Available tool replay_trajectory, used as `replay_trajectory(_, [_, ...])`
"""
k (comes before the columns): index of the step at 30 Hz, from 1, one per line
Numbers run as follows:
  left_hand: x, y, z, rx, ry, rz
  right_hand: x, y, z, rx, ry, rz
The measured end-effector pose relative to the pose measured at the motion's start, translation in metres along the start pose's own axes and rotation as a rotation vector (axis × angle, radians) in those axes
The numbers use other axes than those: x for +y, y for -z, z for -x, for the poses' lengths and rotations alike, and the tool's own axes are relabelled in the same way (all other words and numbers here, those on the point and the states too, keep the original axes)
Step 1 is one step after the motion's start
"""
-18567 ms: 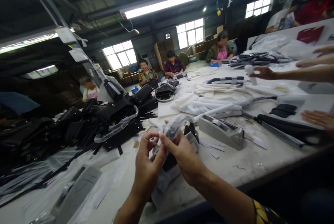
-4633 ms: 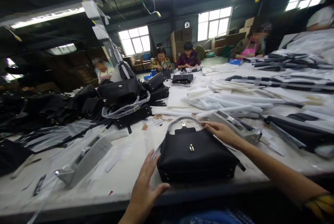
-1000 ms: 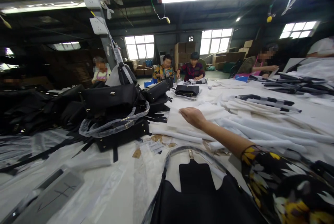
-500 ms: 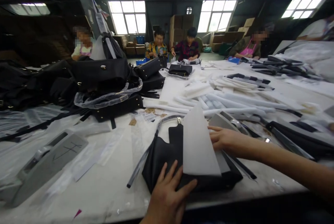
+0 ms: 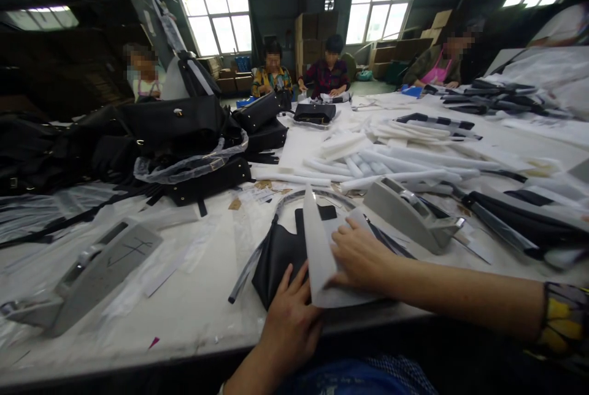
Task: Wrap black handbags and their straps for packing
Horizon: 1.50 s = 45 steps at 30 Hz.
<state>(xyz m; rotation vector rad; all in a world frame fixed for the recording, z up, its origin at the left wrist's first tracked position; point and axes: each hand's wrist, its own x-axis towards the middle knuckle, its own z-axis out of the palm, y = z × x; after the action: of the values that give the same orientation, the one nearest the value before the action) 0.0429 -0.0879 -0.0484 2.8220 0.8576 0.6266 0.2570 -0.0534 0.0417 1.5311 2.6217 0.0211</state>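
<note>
A black handbag (image 5: 280, 254) lies on the table edge in front of me, its wrapped strap (image 5: 246, 278) looping out to the left and behind. On the bag a white sheet (image 5: 317, 248) stands bent, its left part raised and the rest lying over the bag's right side. My left hand (image 5: 294, 315) rests on the bag's front, fingers spread, the fingertips beside the sheet's lower left edge. My right hand (image 5: 363, 254) presses on the lying part of the sheet, fingers stretched along it and thumb lower down.
Grey tape dispensers stand on both sides, one at left (image 5: 105, 272) and one at right (image 5: 409, 214). Black bags (image 5: 175, 125) are piled at the left. White foam strips (image 5: 396, 168) cover the middle back. Several people sit across the table.
My right hand has moved left, from behind the raised sheet onto its lying part. The sheet has folded and shifted left. My left hand still rests on the bag.
</note>
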Motion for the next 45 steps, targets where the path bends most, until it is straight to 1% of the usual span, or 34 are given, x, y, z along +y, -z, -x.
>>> replay_trajectory(2, [0.001, -0.001, 0.001, 0.025, -0.005, 0.014, 0.0, -0.014, 0.005, 0.033, 0.129, -0.073])
replay_trajectory(3, [0.002, -0.002, 0.002, 0.023, -0.008, 0.015, 0.003, -0.02, 0.009, 0.026, 0.168, -0.12])
replay_trajectory(5, [0.004, -0.005, 0.005, 0.011, 0.016, 0.027, 0.013, -0.025, 0.015, -0.011, 0.2, -0.2])
replay_trajectory(8, [0.006, -0.01, 0.009, -0.017, 0.108, 0.085, 0.027, -0.023, 0.023, -0.052, 0.205, -0.246])
replay_trajectory(10, [0.006, -0.014, 0.012, -0.025, 0.142, 0.086, 0.031, -0.019, 0.025, -0.065, 0.22, -0.251])
replay_trajectory(13, [0.007, -0.015, 0.012, -0.05, 0.155, 0.07, 0.032, -0.016, 0.023, -0.078, 0.28, -0.264])
replay_trajectory(16, [0.006, -0.014, 0.009, -0.098, 0.163, 0.072, 0.03, -0.021, 0.018, -0.077, 0.358, -0.297])
replay_trajectory(18, [0.006, -0.01, 0.008, -0.099, 0.132, 0.009, 0.03, -0.026, 0.016, -0.069, 0.379, -0.305])
replay_trajectory(21, [0.013, 0.0, 0.009, -0.068, 0.079, -0.114, 0.03, -0.032, 0.016, -0.051, 0.382, -0.292])
replay_trajectory(24, [0.033, 0.021, 0.014, -0.069, 0.028, -0.174, 0.031, -0.035, 0.017, -0.028, 0.386, -0.29])
replay_trajectory(26, [0.048, 0.04, 0.009, -0.058, -0.034, -0.125, 0.031, -0.036, 0.018, -0.016, 0.39, -0.296])
replay_trajectory(28, [0.056, 0.058, -0.008, -0.049, -0.04, -0.029, 0.032, -0.038, 0.018, -0.002, 0.394, -0.307])
replay_trajectory(29, [0.055, 0.064, -0.02, -0.054, -0.004, 0.012, 0.032, -0.04, 0.019, 0.006, 0.398, -0.315])
replay_trajectory(31, [0.041, 0.067, -0.045, -0.032, 0.053, 0.068, 0.034, -0.043, 0.019, 0.023, 0.399, -0.343])
replay_trajectory(33, [0.017, 0.057, -0.062, -0.054, -0.003, 0.147, 0.037, -0.046, 0.02, 0.039, 0.389, -0.38])
replay_trajectory(34, [0.004, 0.049, -0.066, -0.072, -0.008, 0.167, 0.038, -0.048, 0.02, 0.047, 0.379, -0.4])
replay_trajectory(36, [-0.018, 0.032, -0.066, -0.074, 0.034, 0.217, 0.041, -0.052, 0.023, 0.073, 0.349, -0.454])
replay_trajectory(37, [-0.025, 0.025, -0.062, -0.064, 0.06, 0.237, 0.043, -0.053, 0.024, 0.096, 0.334, -0.49])
replay_trajectory(39, [-0.032, 0.016, -0.054, -0.035, 0.099, 0.27, 0.044, -0.056, 0.027, 0.159, 0.31, -0.56])
replay_trajectory(42, [-0.031, 0.015, -0.049, -0.045, 0.131, 0.305, 0.044, -0.059, 0.03, 0.245, 0.32, -0.562])
replay_trajectory(45, [-0.03, 0.017, -0.052, -0.081, 0.152, 0.338, 0.042, -0.06, 0.03, 0.266, 0.344, -0.454])
